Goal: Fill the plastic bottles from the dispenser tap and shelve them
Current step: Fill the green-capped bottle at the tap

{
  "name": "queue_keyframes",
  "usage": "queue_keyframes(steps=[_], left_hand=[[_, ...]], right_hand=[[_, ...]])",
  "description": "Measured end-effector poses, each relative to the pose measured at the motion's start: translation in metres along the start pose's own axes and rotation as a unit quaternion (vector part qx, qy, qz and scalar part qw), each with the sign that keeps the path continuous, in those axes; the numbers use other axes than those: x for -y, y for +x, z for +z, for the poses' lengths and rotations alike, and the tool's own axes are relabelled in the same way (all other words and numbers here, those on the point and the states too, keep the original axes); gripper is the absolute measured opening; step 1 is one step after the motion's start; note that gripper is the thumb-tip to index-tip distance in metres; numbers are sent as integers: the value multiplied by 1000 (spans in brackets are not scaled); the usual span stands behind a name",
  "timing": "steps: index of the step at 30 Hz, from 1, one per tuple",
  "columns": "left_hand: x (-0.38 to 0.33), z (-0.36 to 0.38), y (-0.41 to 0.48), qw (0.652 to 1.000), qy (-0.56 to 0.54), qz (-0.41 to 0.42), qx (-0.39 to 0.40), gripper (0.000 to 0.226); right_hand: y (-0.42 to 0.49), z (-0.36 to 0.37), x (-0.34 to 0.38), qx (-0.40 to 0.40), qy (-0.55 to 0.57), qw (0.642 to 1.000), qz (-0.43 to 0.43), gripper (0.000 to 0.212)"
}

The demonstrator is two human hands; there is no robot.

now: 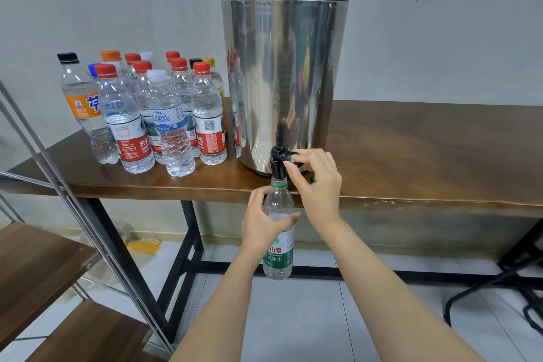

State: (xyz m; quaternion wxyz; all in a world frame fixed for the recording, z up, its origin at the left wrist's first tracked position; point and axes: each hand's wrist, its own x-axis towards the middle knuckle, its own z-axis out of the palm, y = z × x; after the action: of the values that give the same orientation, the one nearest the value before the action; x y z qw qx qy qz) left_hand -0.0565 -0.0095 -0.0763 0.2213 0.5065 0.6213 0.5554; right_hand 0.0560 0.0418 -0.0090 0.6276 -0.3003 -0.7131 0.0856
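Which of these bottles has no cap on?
The green-labelled bottle, held by the left hand under the tap. The other bottles, standing on the table, are all capped.

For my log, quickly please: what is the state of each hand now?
Left hand: grips the green-label bottle under the tap.
Right hand: pinches the tap lever.

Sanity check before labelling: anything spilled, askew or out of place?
No spill on the table; the capped bottles stand upright. One oddity: a yellow-orange patch on the floor under the table, wrapper or spill, cannot tell.
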Motion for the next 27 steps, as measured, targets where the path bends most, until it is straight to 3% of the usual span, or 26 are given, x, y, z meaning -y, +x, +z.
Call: queue_keyframes(steps=[27], left_hand=[[1,0,-1,1000,3,10,-12,64]], right_hand=[[-1,-1,3,3,8,1000,7,26]])
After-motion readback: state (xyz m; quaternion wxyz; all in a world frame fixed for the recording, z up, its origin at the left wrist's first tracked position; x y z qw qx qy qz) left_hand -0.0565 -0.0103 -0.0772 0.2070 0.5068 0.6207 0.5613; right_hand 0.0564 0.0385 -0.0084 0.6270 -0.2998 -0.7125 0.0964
